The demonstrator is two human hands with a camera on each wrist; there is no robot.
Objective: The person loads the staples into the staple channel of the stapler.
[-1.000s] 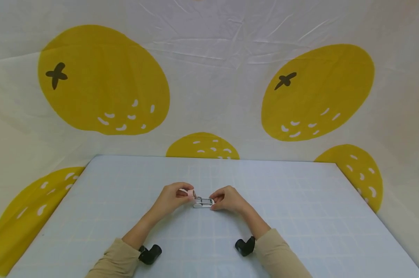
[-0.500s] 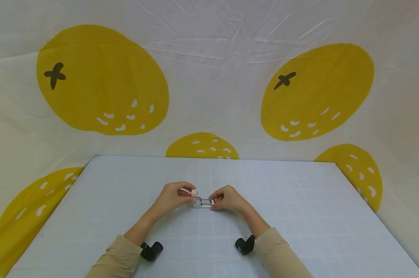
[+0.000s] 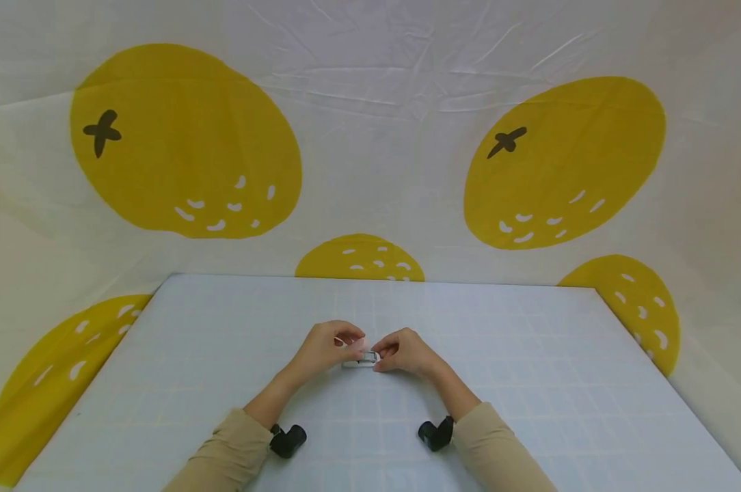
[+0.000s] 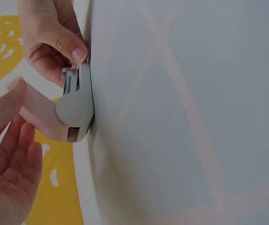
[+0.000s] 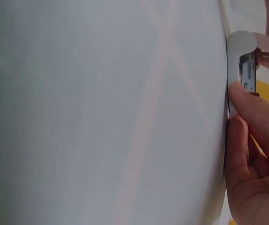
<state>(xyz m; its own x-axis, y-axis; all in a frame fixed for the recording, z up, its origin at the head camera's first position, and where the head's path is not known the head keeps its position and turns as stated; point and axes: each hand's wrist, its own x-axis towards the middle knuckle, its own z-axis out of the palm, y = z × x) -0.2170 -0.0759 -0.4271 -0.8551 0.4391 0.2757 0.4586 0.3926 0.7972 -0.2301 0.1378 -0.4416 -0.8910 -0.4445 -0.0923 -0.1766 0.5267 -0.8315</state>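
Observation:
A small stapler (image 4: 74,108) with a white base and a pink top cover (image 4: 41,107) lies on the table. Its cover is tilted up on the hinge, and the metal staple channel (image 5: 248,71) shows below. My left hand (image 3: 327,347) pinches the raised cover between thumb and forefinger, the other fingers loosely curled. At the far end from the hinge, my right hand (image 3: 405,352) grips the white base, its thumb (image 5: 251,101) on the near side. In the head view, my left fingers partly hide the cover.
A pale blue checked cloth covers the table (image 3: 506,383). Behind it hangs a white curtain (image 3: 376,171) printed with large yellow fruit. Black wrist cameras (image 3: 288,441) sit at both beige sleeves (image 3: 225,447).
My left hand has moved right, swinging the pink cover over from the hinge end toward the staple channel. My right hand has stayed on the base.

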